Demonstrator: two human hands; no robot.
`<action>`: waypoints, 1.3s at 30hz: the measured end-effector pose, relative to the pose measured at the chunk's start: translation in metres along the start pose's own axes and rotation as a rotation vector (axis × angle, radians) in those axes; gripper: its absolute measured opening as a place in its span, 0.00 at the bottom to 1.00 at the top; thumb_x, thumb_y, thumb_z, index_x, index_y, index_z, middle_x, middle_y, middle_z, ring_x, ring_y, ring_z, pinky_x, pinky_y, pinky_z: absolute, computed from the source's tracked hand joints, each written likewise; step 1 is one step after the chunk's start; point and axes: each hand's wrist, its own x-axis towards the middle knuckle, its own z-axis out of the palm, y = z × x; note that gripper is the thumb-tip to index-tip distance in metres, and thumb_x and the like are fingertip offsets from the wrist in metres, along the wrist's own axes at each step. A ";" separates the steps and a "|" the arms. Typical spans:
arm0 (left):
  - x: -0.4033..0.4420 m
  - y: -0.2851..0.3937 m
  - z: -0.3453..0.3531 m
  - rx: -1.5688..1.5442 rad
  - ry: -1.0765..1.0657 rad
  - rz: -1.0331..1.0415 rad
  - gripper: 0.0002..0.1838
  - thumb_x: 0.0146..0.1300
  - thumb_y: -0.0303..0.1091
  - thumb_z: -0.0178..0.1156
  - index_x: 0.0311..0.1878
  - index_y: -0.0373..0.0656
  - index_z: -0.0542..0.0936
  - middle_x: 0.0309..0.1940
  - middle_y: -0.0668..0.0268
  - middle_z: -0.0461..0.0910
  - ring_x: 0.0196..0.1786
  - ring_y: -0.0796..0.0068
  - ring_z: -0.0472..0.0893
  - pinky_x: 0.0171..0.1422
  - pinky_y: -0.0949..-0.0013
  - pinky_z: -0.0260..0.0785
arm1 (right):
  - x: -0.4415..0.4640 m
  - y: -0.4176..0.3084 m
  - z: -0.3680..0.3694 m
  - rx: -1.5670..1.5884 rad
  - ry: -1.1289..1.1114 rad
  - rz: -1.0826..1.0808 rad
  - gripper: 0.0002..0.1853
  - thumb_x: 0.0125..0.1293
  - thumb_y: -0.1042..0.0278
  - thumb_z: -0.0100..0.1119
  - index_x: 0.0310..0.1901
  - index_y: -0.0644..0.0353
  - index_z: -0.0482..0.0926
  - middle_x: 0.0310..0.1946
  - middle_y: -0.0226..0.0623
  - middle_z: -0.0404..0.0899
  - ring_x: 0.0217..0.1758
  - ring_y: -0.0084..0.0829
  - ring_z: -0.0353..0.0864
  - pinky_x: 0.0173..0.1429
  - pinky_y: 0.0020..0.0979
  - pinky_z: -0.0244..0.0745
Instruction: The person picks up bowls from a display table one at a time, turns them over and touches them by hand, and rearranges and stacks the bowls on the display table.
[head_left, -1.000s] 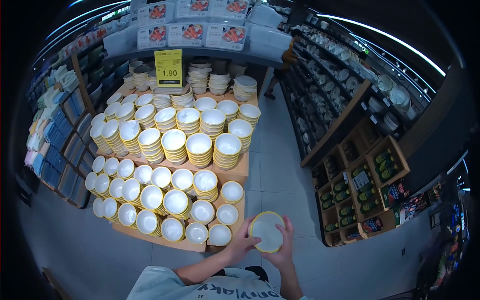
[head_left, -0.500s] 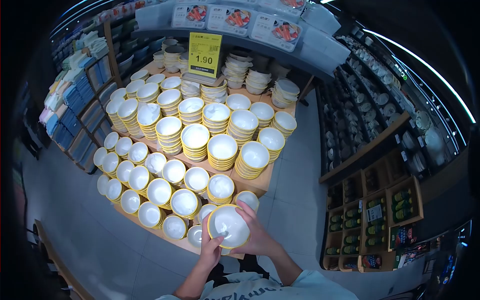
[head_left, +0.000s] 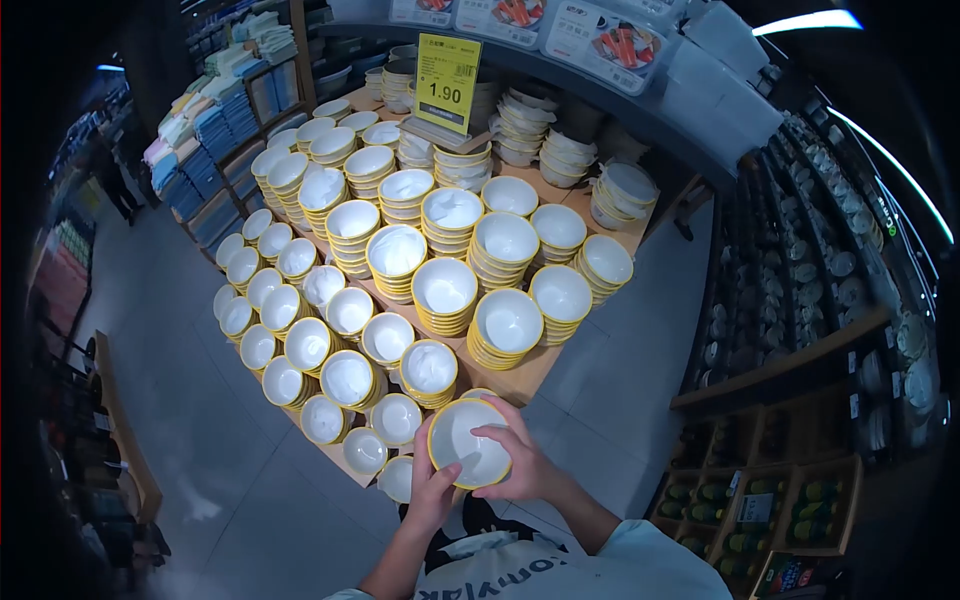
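A white bowl (head_left: pixel 462 430) with a yellow rim is held in front of my body, tilted so its inside faces me. My left hand (head_left: pixel 432 493) grips its lower left side, thumb over the rim. On the right side, my right hand (head_left: pixel 522 462) is closed around the wall, with fingers reaching over the rim into the bowl. Just beyond it stand stacks of matching bowls, including a near stack (head_left: pixel 430 368) on the lower tier and a taller stack (head_left: pixel 508 325) on the upper tier. The held bowl partly hides another bowl behind it.
A yellow price sign (head_left: pixel 446 85) stands among the stacks on the wooden display table (head_left: pixel 535 372). Plastic boxes (head_left: pixel 605 45) sit on a shelf behind. Folded towels (head_left: pixel 215 130) are at left, bottle crates (head_left: pixel 745 500) at lower right. A person (head_left: pixel 112 178) stands far left.
The view has shifted, so the display sits further right and higher. The bowl has turned slightly in my hands, and my right fingers now reach further over its rim into the inside.
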 end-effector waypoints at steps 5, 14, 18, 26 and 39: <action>-0.005 -0.010 0.012 0.022 0.021 0.037 0.47 0.61 0.40 0.65 0.79 0.42 0.52 0.72 0.57 0.62 0.76 0.63 0.63 0.79 0.59 0.57 | -0.004 0.005 -0.009 0.039 0.038 -0.059 0.40 0.40 0.61 0.87 0.56 0.57 0.74 0.75 0.61 0.54 0.78 0.63 0.58 0.77 0.52 0.62; -0.014 -0.028 0.020 0.036 0.009 0.168 0.47 0.69 0.58 0.60 0.80 0.43 0.51 0.73 0.56 0.62 0.74 0.60 0.67 0.74 0.53 0.66 | -0.006 0.019 -0.053 -0.032 0.128 -0.153 0.35 0.38 0.59 0.87 0.48 0.58 0.75 0.73 0.63 0.58 0.75 0.62 0.63 0.73 0.52 0.65; -0.022 -0.027 0.011 0.033 0.074 0.167 0.40 0.72 0.60 0.54 0.77 0.45 0.57 0.69 0.54 0.69 0.66 0.58 0.76 0.65 0.53 0.74 | 0.021 0.049 -0.106 -0.240 0.452 -0.099 0.31 0.47 0.50 0.82 0.44 0.59 0.74 0.72 0.60 0.61 0.74 0.56 0.65 0.75 0.49 0.61; -0.041 -0.037 0.000 -0.044 0.192 0.224 0.31 0.76 0.54 0.52 0.72 0.44 0.64 0.63 0.56 0.75 0.59 0.60 0.80 0.59 0.57 0.76 | 0.077 0.129 -0.133 -0.546 0.746 0.022 0.29 0.46 0.63 0.84 0.39 0.57 0.68 0.71 0.58 0.60 0.74 0.60 0.63 0.74 0.51 0.62; -0.062 -0.030 -0.020 -0.073 0.441 0.275 0.24 0.75 0.47 0.54 0.67 0.45 0.67 0.60 0.59 0.75 0.52 0.66 0.81 0.53 0.64 0.75 | 0.082 0.167 -0.115 -0.701 0.773 0.206 0.29 0.49 0.54 0.83 0.41 0.54 0.69 0.72 0.51 0.59 0.72 0.59 0.58 0.72 0.65 0.53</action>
